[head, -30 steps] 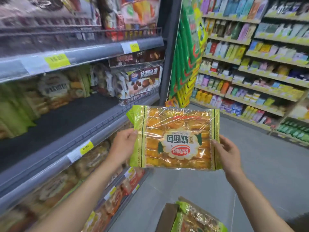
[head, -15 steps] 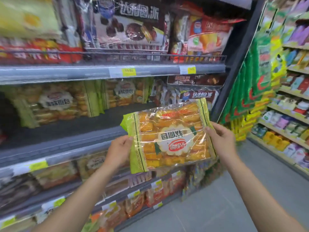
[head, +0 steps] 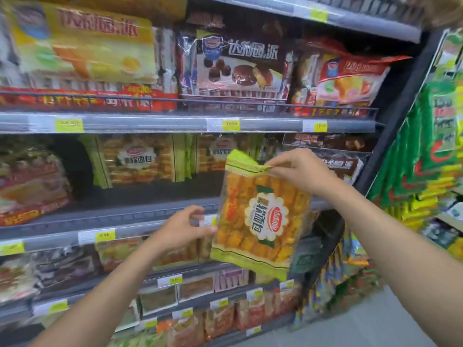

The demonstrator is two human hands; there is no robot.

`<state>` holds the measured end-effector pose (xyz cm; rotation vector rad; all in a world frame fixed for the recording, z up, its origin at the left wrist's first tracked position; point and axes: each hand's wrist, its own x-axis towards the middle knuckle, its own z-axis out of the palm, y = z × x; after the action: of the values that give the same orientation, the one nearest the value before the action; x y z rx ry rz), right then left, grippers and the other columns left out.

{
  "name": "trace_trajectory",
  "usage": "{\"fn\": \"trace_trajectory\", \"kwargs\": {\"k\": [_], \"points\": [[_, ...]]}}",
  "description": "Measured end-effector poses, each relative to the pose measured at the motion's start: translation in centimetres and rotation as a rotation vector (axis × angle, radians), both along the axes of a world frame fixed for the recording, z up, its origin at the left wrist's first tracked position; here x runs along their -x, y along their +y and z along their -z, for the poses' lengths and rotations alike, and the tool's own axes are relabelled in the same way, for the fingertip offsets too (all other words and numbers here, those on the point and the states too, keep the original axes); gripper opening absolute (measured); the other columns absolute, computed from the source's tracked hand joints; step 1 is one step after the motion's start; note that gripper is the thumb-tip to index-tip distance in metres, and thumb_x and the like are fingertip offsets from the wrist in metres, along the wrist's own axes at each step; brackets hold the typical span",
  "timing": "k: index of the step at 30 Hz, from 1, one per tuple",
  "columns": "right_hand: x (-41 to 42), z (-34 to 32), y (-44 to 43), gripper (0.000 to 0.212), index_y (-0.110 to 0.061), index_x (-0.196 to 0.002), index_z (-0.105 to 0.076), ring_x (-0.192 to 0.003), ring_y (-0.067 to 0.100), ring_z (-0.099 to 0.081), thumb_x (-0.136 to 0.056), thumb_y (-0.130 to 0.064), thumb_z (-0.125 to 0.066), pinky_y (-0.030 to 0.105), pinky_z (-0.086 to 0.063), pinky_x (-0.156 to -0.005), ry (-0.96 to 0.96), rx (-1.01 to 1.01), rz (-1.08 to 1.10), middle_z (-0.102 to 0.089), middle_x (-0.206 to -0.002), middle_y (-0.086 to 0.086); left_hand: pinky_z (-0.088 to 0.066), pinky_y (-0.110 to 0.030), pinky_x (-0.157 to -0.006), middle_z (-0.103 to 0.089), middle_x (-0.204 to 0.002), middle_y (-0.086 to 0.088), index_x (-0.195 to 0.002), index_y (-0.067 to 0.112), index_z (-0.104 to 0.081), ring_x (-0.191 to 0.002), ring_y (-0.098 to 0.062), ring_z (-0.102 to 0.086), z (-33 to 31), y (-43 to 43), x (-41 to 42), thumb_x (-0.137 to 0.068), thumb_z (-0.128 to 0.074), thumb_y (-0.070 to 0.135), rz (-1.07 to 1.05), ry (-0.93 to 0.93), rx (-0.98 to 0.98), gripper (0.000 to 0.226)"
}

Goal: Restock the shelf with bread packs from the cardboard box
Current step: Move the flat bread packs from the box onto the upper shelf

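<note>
A clear bread pack (head: 260, 216) with green ends and a round white label hangs on end, turned sideways, in front of the middle shelf (head: 140, 216). My right hand (head: 304, 171) pinches its upper green edge. My left hand (head: 183, 227) grips its left side, low down. Two matching bread packs (head: 136, 160) stand at the back of that shelf, with dark bare shelf floor in front of them. The cardboard box is out of view.
Yellow, brown and red cake packs (head: 233, 66) fill the shelf above behind a wire rail. Lower shelves (head: 190, 271) hold more packs and yellow price tags. A green and yellow hanging display (head: 431, 151) stands at the right, beside grey aisle floor (head: 363, 331).
The view swung left from the aisle to face the shelves. The pack turned from lying flat to standing on end and rose; my right hand shifted to its top edge. The box dropped out of view.
</note>
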<state>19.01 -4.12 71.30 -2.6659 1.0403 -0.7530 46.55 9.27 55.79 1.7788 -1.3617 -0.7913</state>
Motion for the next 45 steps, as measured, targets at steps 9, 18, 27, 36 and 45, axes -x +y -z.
{"fn": "trace_trajectory", "kwargs": {"k": [9, 18, 27, 36, 45], "points": [[-4.5, -2.7, 0.4, 0.013, -0.037, -0.102, -0.08, -0.097, 0.005, -0.067, -0.09, -0.034, -0.074, 0.039, -0.055, -0.091, 0.221, 0.162, -0.204, -0.075, -0.105, -0.018, -0.061, -0.053, -0.087, -0.061, -0.135, 0.014, -0.138, 0.038, -0.047, -0.111, -0.013, -0.07, -0.5, -0.1, 3.8, -0.051, -0.089, 0.069, 0.082, 0.409, -0.041, 0.101], [-7.4, -0.9, 1.9, 0.017, -0.039, -0.107, -0.077, -0.115, 0.014, -0.059, -0.092, -0.033, -0.072, 0.049, -0.046, -0.1, 0.225, 0.381, -0.322, -0.072, -0.112, -0.019, -0.055, -0.071, -0.082, -0.074, -0.121, 0.001, -0.127, 0.032, -0.055, -0.105, -0.027, -0.074, 1.2, 0.6, 3.6, -0.07, -0.091, 0.032, -0.055, 0.761, 0.051, 0.068], [-4.2, 3.2, 1.8, 0.059, -0.035, -0.147, -0.048, -0.146, 0.021, -0.03, -0.092, -0.031, -0.07, 0.052, -0.029, -0.116, 0.075, 0.422, -0.115, -0.036, -0.159, -0.005, -0.05, -0.076, -0.084, -0.065, -0.134, -0.007, -0.129, 0.032, -0.053, -0.118, -0.037, -0.064, 3.4, 2.2, 2.6, -0.081, -0.079, 0.018, -0.159, 1.006, 0.112, 0.056], [-1.4, 10.8, 2.2, 0.068, -0.037, -0.153, -0.038, -0.151, 0.018, -0.022, -0.093, -0.036, -0.071, 0.053, -0.03, -0.119, -0.008, -0.012, 0.053, -0.021, -0.165, -0.007, -0.053, -0.072, -0.077, -0.057, -0.145, -0.007, -0.138, 0.04, -0.048, -0.132, -0.04, -0.052, 4.4, 3.5, 1.8, -0.085, -0.076, 0.017, -0.231, 1.212, 0.184, 0.064], [-2.6, 16.8, 4.1, 0.118, -0.031, -0.156, -0.025, -0.142, 0.026, -0.041, -0.061, -0.061, -0.089, 0.054, -0.036, -0.115, -0.536, -0.974, 0.265, -0.042, -0.157, 0.0, -0.053, -0.071, -0.081, -0.053, -0.133, -0.005, -0.139, 0.037, -0.042, -0.138, -0.041, -0.042, 3.3, 4.0, 2.8, -0.089, -0.072, 0.015, -0.234, 1.391, 0.246, 0.062]]}}
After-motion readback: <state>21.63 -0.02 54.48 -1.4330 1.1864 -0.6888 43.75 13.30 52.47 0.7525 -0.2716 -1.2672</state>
